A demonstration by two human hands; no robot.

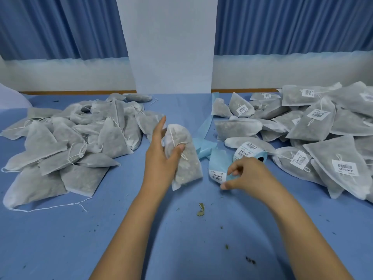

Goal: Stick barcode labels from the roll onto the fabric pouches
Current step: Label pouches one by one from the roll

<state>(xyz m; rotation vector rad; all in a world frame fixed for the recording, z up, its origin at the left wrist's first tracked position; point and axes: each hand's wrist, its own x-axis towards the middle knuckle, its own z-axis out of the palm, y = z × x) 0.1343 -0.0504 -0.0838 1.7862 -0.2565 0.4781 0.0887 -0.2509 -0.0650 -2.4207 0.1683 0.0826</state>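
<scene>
While above the table, left hand around a pouch, right hand in pinch on label strip.

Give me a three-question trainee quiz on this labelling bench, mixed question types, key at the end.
1. True or false: the pouch held in the left hand already carries a barcode label.
2. The labelled pouches are piled: A) left of the hands; B) right of the hands; C) on both sides.
3. Fill in: the right hand pinches the blue ____ that trails from the label roll.

Key: 1 false, no label shows on it. 2 B. 3 backing strip.
</scene>
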